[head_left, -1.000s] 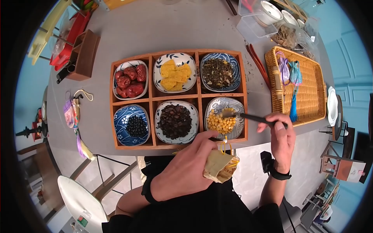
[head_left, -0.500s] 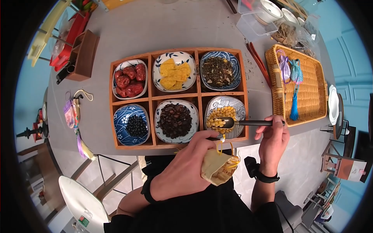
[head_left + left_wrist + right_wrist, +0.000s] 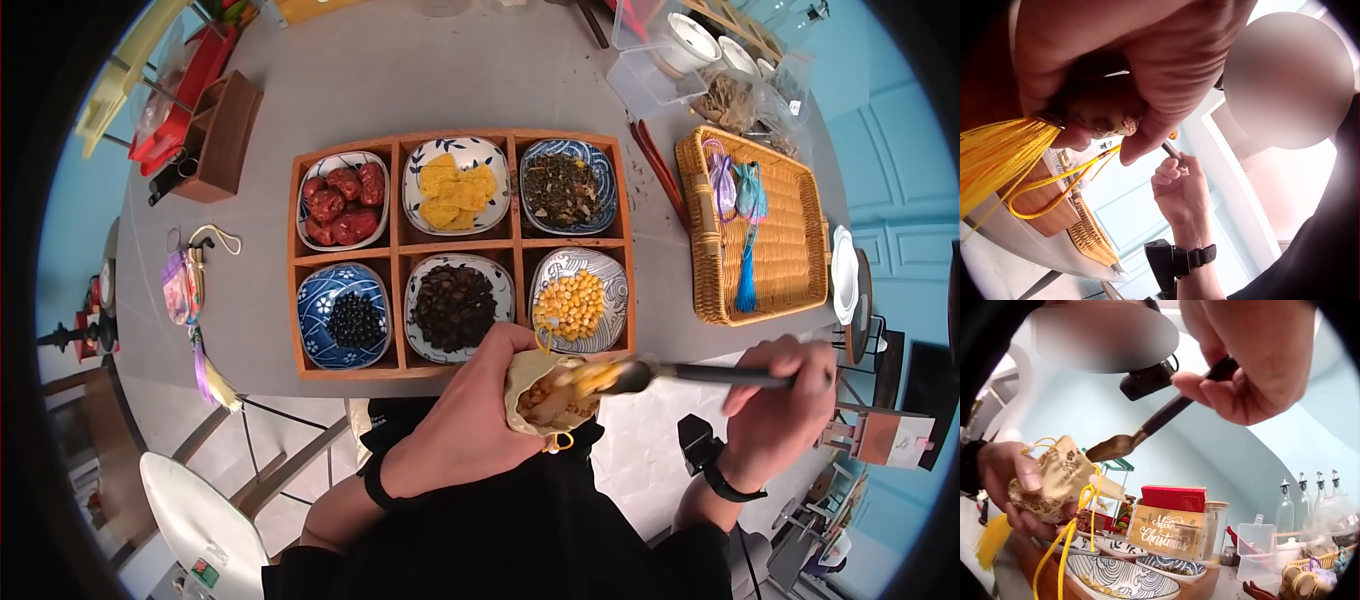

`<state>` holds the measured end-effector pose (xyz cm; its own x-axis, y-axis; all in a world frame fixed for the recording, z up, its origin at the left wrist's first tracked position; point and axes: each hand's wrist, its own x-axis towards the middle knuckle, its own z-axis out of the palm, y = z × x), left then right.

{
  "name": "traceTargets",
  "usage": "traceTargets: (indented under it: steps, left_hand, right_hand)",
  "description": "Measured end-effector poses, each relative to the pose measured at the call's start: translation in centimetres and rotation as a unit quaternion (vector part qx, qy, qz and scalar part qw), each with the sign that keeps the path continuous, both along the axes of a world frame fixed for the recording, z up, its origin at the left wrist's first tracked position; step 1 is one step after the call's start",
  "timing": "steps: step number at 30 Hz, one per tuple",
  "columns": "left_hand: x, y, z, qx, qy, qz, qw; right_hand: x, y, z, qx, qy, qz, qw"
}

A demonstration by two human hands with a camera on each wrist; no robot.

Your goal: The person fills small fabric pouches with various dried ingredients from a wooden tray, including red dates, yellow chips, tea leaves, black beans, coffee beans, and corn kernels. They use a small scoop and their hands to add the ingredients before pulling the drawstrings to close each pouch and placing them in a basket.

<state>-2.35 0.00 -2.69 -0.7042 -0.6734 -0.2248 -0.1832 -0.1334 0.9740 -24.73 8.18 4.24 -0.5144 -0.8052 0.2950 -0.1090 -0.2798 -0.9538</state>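
Note:
The left hand (image 3: pixel 465 415) grips a small beige cloth pouch (image 3: pixel 522 385), its mouth open toward the right hand; a yellow tassel (image 3: pixel 1007 156) hangs from it in the left wrist view. In the right hand (image 3: pixel 785 405) is the dark handle of a spoon (image 3: pixel 715 374). Its bowl is at the pouch mouth, with blurred yellow kernels at its tip. In the right wrist view the spoon bowl (image 3: pixel 1112 449) tilts down at the pouch's rim. Just beyond the pouch, a patterned dish of yellow kernels (image 3: pixel 570 305) sits in the divided wooden tray (image 3: pixel 455 376).
Other tray dishes hold red dates (image 3: pixel 343 205), yellow pieces (image 3: pixel 455 190), dried leaves (image 3: pixel 562 190), dark beans (image 3: pixel 453 305) and black beans (image 3: pixel 355 320). A wicker basket (image 3: pixel 790 255) with sachets stands at the right, a tasselled sachet (image 3: pixel 180 290) lies left.
The spoon has moved from the kernel dish down to the pouch mouth, with the right hand shifting right and slightly down. The pouch has turned and moved slightly up and left in the left hand.

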Motion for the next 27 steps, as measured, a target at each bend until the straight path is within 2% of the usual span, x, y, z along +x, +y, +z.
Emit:
traceTargets:
  steps: [1,2,4,6,8,9,10,12,14,15,18,20,21,22,24,25,26,27]
  left_hand:
    - [-0.1,0.1,-0.4,0.023,0.037,-0.001,0.999]
    - [0.0,0.2,-0.5,0.023,0.038,-0.001,0.999]
    - [0.3,0.2,-0.6,-0.046,0.063,-0.013,0.997]
    - [0.8,0.0,-0.7,-0.056,0.076,-0.016,0.995]
    - [1.6,-0.2,-0.6,-0.07,0.089,-0.014,0.993]
    - [2.0,-0.3,-0.5,-0.029,0.102,-0.016,0.994]
    - [2.5,-0.3,-0.4,0.011,0.115,-0.018,0.993]
    - [3.4,-0.1,-0.7,0.012,0.135,0.006,0.991]
    - [4.1,-0.1,-0.7,0.07,0.169,0.083,0.98]
    - [4.5,-0.3,-1.1,0.029,0.158,0.085,0.983]
    - [4.7,-0.7,-0.3,-0.001,0.114,0.126,0.985]
    - [5.2,-0.9,-0.1,-0.021,0.086,0.141,0.986]
    - [5.3,-1.0,0.1,-0.035,0.053,0.133,0.989]
    - [5.2,-1.2,0.3,-0.048,0.021,0.122,0.991]
    - [4.7,-1.5,0.8,-0.059,0.027,0.121,0.99]
    - [4.5,-1.7,0.8,-0.071,0.016,0.105,0.992]
    - [4.3,-1.7,0.8,-0.08,0.004,0.088,0.993]
    - [4.0,-1.6,0.8,-0.082,0.0,0.082,0.993]
  right_hand:
    - [0.6,0.1,0.2,0.017,0.105,0.028,0.994]
    - [1.1,0.4,0.4,0.04,0.133,0.029,0.99]
    - [0.9,0.7,0.6,0.015,0.139,0.093,0.986]
    - [-0.5,1.4,0.2,-0.049,0.046,0.103,0.992]
    - [-1.2,2.0,-1.2,-0.092,-0.063,-0.038,0.993]
    - [-1.3,1.8,-2.5,-0.1,-0.076,-0.136,0.983]
    - [-1.8,2.0,-3.7,-0.065,-0.036,-0.141,0.987]
    - [-1.2,1.8,-6.9,0.034,-0.066,-0.23,0.97]
    - [-0.4,1.7,-8.9,0.11,-0.135,-0.245,0.954]
    - [-0.1,1.6,-9.8,0.121,-0.153,-0.242,0.95]
    - [0.2,1.4,-10.5,0.201,-0.147,-0.204,0.947]
    - [0.0,2.3,-11.5,0.236,0.013,-0.236,0.943]
    - [0.5,2.0,-11.0,0.246,0.14,-0.256,0.924]
    - [0.9,1.6,-10.6,0.238,0.14,-0.253,0.927]
    - [2.7,1.5,-8.6,0.183,0.243,-0.282,0.91]
    - [4.4,1.0,-6.8,0.158,0.228,-0.226,0.934]
    - [6.0,0.9,-5.1,0.152,0.171,-0.131,0.965]
    - [6.6,0.6,-4.4,0.122,0.2,-0.004,0.972]
